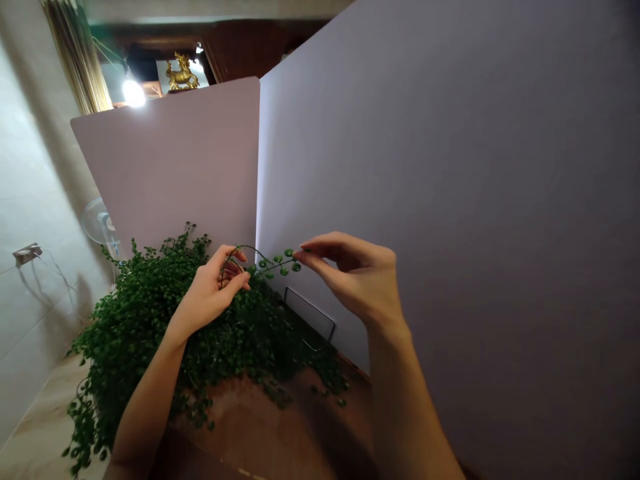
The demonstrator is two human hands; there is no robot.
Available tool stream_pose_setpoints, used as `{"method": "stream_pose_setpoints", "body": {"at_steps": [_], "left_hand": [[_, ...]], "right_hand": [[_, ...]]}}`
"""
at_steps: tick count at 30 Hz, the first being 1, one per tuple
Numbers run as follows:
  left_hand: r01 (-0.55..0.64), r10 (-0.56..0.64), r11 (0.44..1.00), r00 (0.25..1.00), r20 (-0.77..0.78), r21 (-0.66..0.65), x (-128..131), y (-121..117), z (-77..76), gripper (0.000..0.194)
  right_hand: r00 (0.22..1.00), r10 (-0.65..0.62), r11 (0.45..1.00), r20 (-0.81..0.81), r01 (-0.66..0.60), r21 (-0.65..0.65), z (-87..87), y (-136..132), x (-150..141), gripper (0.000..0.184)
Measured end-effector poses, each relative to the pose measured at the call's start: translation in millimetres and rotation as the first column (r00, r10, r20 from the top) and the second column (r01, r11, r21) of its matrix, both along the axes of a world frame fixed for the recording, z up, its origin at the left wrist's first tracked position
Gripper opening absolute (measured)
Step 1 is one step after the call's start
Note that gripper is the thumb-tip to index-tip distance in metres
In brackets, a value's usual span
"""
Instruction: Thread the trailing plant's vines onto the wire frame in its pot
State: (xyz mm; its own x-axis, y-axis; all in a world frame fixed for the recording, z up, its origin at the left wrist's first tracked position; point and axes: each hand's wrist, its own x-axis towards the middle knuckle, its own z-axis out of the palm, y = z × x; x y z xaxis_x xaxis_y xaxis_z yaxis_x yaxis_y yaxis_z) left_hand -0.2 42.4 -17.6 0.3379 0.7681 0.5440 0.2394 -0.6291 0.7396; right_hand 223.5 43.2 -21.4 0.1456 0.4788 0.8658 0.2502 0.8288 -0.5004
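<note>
A bushy trailing plant with small round green leaves spreads over the tabletop. Above it, a thin vine stem with several round leaves stretches between my two hands. My left hand is over the plant, its fingers curled with thumb and fingertips closing around the looped part of the stem. At the stem's other end, my right hand pinches the tip between thumb and forefinger. The exact contact inside my left fingers is partly hidden.
Pale upright panels meet in a corner behind the plant. A thin metal wire frame leans at the right panel's base. Further back are a lit bulb, a golden figurine, a fan and a wall socket.
</note>
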Motion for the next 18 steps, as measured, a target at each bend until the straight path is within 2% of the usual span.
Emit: {"method": "stream_pose_setpoints", "body": {"at_steps": [2, 4, 7, 10, 15, 18], "left_hand": [[-0.075, 0.077, 0.996, 0.996, -0.045, 0.047, -1, 1, -0.3, 0.02], [-0.142, 0.147, 0.984, 0.988, -0.04, 0.108, -1, 4, -1.0, 0.02], [-0.225, 0.208, 0.959, 0.972, 0.113, 0.169, -2, 9, -3.0, 0.033], [-0.235, 0.194, 0.963, 0.944, 0.267, 0.132, 0, 10, -3.3, 0.043], [-0.221, 0.18, 0.969, 0.937, 0.298, 0.111, 3, 1, 1.6, 0.021], [-0.231, 0.189, 0.962, 0.948, 0.256, 0.146, 4, -6, 3.4, 0.019]], "right_hand": [[0.998, -0.008, 1.0, 0.062, 0.007, 0.019, 1.1, -2, 0, 0.005], [0.992, -0.018, 1.0, 0.123, 0.016, 0.017, 2.1, -6, 0, 0.008], [0.972, -0.051, 0.998, 0.231, 0.045, 0.034, 3.9, -11, 0, 0.012], [0.934, -0.125, 0.99, 0.336, 0.097, 0.1, 5.1, -15, 1, 0.016], [0.844, -0.333, 0.936, 0.42, 0.243, 0.253, 2.3, -11, 3, 0.02], [0.783, -0.418, 0.904, 0.46, 0.31, 0.294, -1.8, -5, 4, 0.021]]}}
